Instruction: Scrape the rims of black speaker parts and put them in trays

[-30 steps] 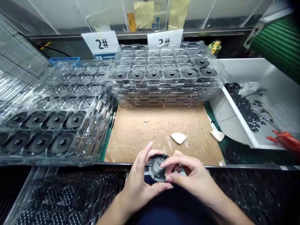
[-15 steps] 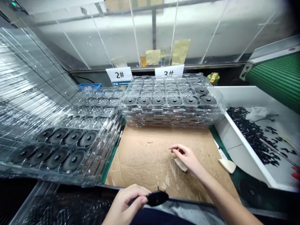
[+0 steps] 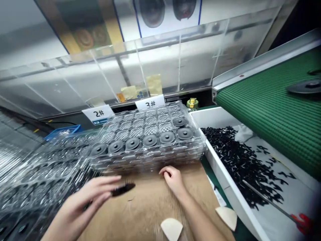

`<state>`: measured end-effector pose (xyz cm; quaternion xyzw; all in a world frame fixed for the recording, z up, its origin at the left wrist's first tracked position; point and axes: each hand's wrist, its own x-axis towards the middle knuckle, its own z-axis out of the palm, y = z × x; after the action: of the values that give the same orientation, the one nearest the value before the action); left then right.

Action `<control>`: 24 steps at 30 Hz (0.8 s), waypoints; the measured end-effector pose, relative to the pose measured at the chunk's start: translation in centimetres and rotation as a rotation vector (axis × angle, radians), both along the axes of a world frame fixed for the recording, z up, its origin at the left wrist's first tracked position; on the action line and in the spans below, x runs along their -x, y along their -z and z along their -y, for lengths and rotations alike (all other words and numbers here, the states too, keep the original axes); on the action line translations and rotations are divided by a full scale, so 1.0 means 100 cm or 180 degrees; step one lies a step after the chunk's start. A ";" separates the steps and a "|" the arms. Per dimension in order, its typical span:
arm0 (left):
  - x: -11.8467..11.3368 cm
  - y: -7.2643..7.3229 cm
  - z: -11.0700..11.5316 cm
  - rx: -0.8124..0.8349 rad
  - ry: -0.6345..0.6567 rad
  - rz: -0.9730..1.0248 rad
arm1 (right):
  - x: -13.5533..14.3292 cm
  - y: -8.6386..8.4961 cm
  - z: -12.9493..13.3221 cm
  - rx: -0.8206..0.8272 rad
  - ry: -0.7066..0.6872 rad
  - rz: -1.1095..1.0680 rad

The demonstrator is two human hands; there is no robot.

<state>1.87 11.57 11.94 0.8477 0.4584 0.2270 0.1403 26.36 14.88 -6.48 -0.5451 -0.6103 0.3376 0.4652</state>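
Observation:
A thin black oval disc (image 3: 123,189), with small prongs standing up from its edge, is pinched between the thumb and fingers of my left hand (image 3: 86,201). It is tilted nearly edge-on above the cardboard sheet (image 3: 140,214). My right hand (image 3: 173,180) hovers over the far part of the cardboard, fingers curled in; whether anything small is in them cannot be made out. Just beyond stands a stack of clear plastic trays (image 3: 160,150). Its top tray holds a front row of round dark grey parts (image 3: 149,140) with central knobs, plus one behind at the right.
More clear trays (image 3: 50,164) with dark parts stand at the left. A white bin (image 3: 225,187) of small black pieces is at the right, with a red-handled tool (image 3: 271,201). Above it runs a green conveyor (image 3: 263,97) carrying a dark part. Cream wedges (image 3: 172,228) lie nearby.
My view has swung right and upward. My left hand has moved the disc forward over the cardboard; my right hand has moved toward the tray stack. The conveyor part has come into view.

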 end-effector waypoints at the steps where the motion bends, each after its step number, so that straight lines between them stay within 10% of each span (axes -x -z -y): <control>1: -0.018 -0.015 -0.022 -0.0140 0.0034 0.0038 | -0.001 0.000 -0.001 0.0045 -0.0005 0.0013; 6: -0.118 -0.050 -0.131 -0.0452 -0.0064 0.0012 | 0.003 -0.001 -0.002 0.0224 -0.0057 0.0141; 13: -0.175 -0.011 -0.217 0.0075 0.0303 -0.0735 | 0.006 -0.006 0.000 0.0323 0.0003 0.0328; 18: -0.138 -0.004 -0.170 -0.0213 0.0091 -0.0605 | 0.004 -0.007 -0.001 0.0352 -0.0037 0.0324; 24: -0.020 0.025 -0.044 -0.0487 -0.0160 -0.0591 | 0.005 -0.002 -0.001 0.0307 -0.0157 0.0284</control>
<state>3.82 15.93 9.47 0.8616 0.4719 0.1853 0.0265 25.86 14.97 -6.33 -0.5661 -0.6267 0.3534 0.4023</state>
